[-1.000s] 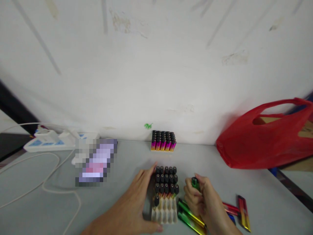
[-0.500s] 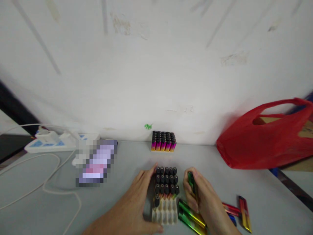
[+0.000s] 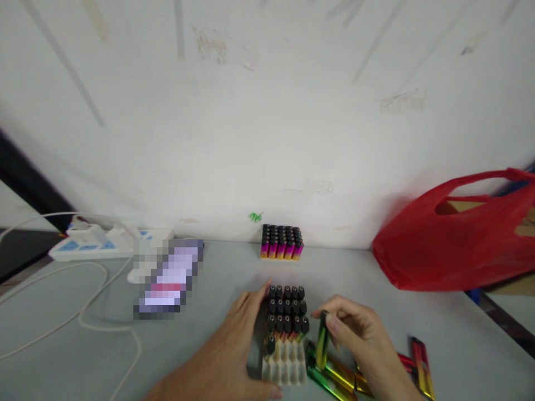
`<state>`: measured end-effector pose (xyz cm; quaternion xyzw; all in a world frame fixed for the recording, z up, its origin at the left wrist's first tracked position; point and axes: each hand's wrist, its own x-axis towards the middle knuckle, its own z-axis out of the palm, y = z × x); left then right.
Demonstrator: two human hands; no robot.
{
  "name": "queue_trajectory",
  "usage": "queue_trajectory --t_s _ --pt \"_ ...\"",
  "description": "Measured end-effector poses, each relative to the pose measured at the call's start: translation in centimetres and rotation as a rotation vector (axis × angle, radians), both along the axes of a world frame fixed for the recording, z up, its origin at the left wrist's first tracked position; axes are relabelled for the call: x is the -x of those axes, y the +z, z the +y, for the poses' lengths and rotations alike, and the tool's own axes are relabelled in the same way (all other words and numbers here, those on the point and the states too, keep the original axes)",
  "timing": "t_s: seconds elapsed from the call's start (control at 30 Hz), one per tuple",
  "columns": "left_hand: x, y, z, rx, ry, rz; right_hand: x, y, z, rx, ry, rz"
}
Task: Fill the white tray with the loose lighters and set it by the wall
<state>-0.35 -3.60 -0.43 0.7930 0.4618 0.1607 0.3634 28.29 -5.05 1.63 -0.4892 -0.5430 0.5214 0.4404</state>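
Note:
My left hand (image 3: 234, 345) grips a pale moulded tray (image 3: 284, 374) from its left side, fingers along the far left corner and thumb at the near edge. Black-topped lighters (image 3: 287, 306) stand upright in the tray's far rows, and a single one (image 3: 271, 344) stands at the left of the following row. The nearer pockets hold nothing. Just right of the tray, my right hand (image 3: 355, 328) pinches a green-and-gold lighter (image 3: 321, 345) near its top, between thumb and fingers. It is held nearly upright above loose green-and-gold lighters (image 3: 330, 384) lying on the table.
Red-and-gold lighters (image 3: 422, 365) lie at the right. A block of purple-and-orange lighters (image 3: 281, 248) stands against the wall. A red plastic bag (image 3: 434, 245) is at the back right. On the left are a blurred-out phone (image 3: 171, 278), a power strip (image 3: 100, 245) and white cables (image 3: 104, 328).
The green-and-gold lighter in my right hand has turned from inside the closed fist to a fingertip hold, hanging nearly upright. My left hand stays at the tray.

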Motion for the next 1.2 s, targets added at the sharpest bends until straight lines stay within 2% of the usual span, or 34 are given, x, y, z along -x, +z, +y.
queue_trajectory --t_s 0.13,0.37,0.57,0.83,0.97,1.2 --pt "0.0 -0.3 0.1 -0.03 -0.012 -0.036 0.8 0.5 -0.8 -0.017 0.084 0.026" --pt "0.1 -0.2 0.1 -0.022 -0.028 0.021 1.1 1.1 -0.9 -0.096 0.193 -0.121" --pt "-0.1 0.2 0.1 -0.02 -0.028 0.016 0.7 1.5 -0.7 -0.135 0.218 -0.105" --pt "0.0 0.2 0.2 -0.016 -0.023 0.008 1.0 0.9 -0.6 -0.14 0.247 -0.08" --pt "0.1 0.0 0.1 -0.033 -0.032 0.004 1.1 0.7 -0.7 -0.153 0.215 -0.136" --pt "0.1 -0.1 0.0 -0.033 -0.029 0.032 0.8 0.6 -0.6 -0.184 0.005 -0.228"
